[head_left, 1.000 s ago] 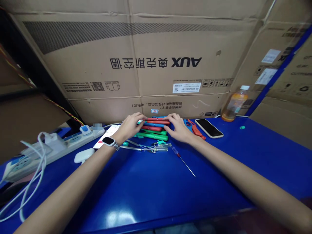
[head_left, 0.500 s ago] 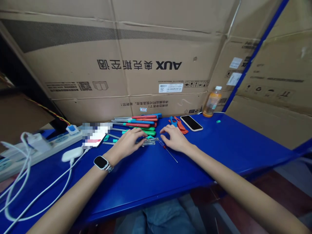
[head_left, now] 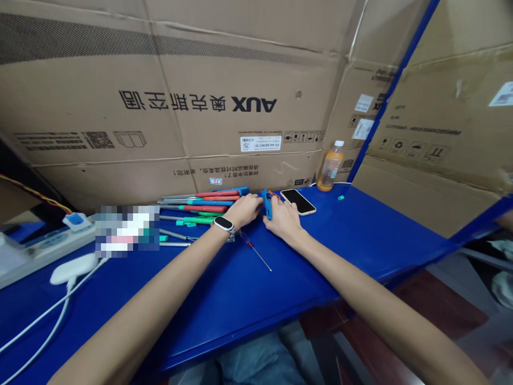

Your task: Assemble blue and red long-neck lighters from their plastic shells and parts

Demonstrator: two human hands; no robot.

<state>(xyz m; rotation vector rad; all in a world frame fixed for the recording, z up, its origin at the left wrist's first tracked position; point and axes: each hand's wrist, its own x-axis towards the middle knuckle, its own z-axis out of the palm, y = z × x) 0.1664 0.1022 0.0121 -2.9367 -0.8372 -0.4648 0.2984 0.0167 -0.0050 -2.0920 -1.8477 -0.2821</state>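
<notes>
My right hand [head_left: 284, 218] is closed on a blue plastic piece with openings in it [head_left: 267, 207], held at a steep angle above the tabletop; its exact kind is unclear. Just to the left, my left hand [head_left: 245, 209] has its fingers bent and close together, the tips right beside the blue piece. Whatever those fingers hold, if anything, is hidden. Part of an orange piece [head_left: 274, 194] shows behind the right hand. In front of both hands lies a thin screwdriver [head_left: 260, 257] with a red collar, its handle partly covered by the left hand.
Several tools with red, blue and green handles [head_left: 212, 203] lie piled at the left. A phone [head_left: 300, 202] and an orange drink bottle [head_left: 331, 167] stand to the right. White cables [head_left: 52, 315] and a power strip [head_left: 50, 243] occupy the far left. Cardboard [head_left: 192, 128] walls the back.
My right hand has taken hold of the blue piece and raised it. My left hand has moved right, off the clear handles and over to the blue piece. The view has shifted right.
</notes>
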